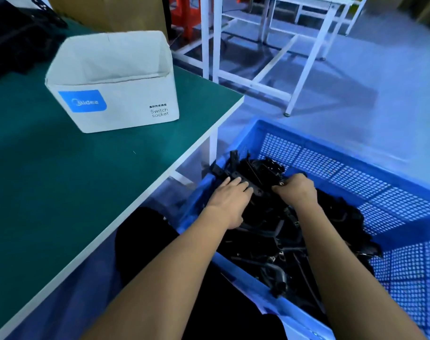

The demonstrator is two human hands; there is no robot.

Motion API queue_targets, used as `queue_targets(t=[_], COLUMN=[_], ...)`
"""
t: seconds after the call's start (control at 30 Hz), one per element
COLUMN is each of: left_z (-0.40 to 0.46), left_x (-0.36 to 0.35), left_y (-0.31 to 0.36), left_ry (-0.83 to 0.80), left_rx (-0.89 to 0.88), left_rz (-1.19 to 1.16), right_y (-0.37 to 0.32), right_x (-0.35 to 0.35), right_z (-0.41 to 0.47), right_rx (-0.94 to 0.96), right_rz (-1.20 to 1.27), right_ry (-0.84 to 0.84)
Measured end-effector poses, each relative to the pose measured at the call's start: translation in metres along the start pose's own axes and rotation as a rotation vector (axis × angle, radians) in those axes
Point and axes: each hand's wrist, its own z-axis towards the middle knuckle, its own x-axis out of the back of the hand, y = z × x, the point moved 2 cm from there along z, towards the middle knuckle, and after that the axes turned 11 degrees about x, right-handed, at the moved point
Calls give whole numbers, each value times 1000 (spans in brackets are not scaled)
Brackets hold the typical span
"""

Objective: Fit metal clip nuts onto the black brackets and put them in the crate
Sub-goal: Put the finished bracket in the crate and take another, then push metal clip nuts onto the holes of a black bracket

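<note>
Far left, at the back corner of the green worktop [62, 168]: a dark heap of black parts [15, 45], probably brackets waiting for clips, too blurred to be sure. Next along, close to the worktop's right edge: an open white box [116, 89] marked "Switch socket", within easy reach, perhaps the store of clip nuts, though nothing inside shows. Beyond that edge, down on the floor: a blue crate [356, 153] with mesh walls, parked beside the seat so finished pieces can be dropped in without standing. Inside, toward the crate's near left corner: a tangled pile of brackets [270, 229], a few small metal glints among them. Over the pile, the left hand [230, 197], fingers fairly straight and laid flat on one long bracket [254, 186], seemingly steadying it, thumb out of sight. At that bracket's right end, the right hand [298, 190], fingers curled and pinching a small shiny clip nut [281, 184] against the black strip, likely pressing it home or checking the seat. Behind, at the far right: white frame legs [304, 69] on a grey floor.
</note>
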Motion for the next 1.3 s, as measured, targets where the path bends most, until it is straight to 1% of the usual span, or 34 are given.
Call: queue_targets(t=[0.1,0.17,0.27,0.33,0.4,0.43,0.5,0.57,0.6,0.67,0.77,0.87,0.97,1.03,1.1,1.17,1.2,1.27,1.3], left_z=[0,-3,-14,-30,-52,-67,-98,-128,-148,-186,-240,-292,-334,-351,-358,-360,-361,-366,-369], left_x=[23,50,102,135,163,174,187,189,186,174,149,118,89,75,72,75,78,81,83], left_y=[2,2,-5,-18,-39,-54,-91,-132,-157,-202,-263,-319,-362,-386,-402,-410,-413,-418,-421], left_ry=[137,287,540,722,901,982,1090,1156,1186,1223,1175,1156,1152,1086,1007,1012,1051,1106,1098], left_rx=[-22,-6,87,149,191,220,313,435,515,683,945,1193,1426,1532,1528,1465,1424,1323,1285], left_rz=[-131,-229,-352,-435,-523,-563,-640,-704,-722,-715,-664,-760,-875,-962,-1069,-1236,-1351,-1621,-1689], right_y=[-16,-39,-87,-128,-172,-197,-247,-296,-323,-372,-430,-482,-523,-547,-566,-579,-583,-585,-583], right_x=[15,31,61,80,92,94,89,73,59,30,-20,-71,-112,-131,-144,-153,-155,-156,-155], right_z=[-4,-10,-20,-32,-52,-64,-91,-113,-125,-152,-185,-215,-234,-243,-249,-255,-258,-262,-265], right_rx=[51,137,234,354,533,625,784,902,951,1037,1130,1198,1290,1341,1370,1316,1261,1197,1210], right_rz=[-50,-28,96,124,154,187,250,284,295,296,223,121,32,0,65,276,387,523,564], right_ry=[134,238,350,413,467,471,457,402,344,218,34,-137,-209,-280,-385,-480,-500,-461,-420])
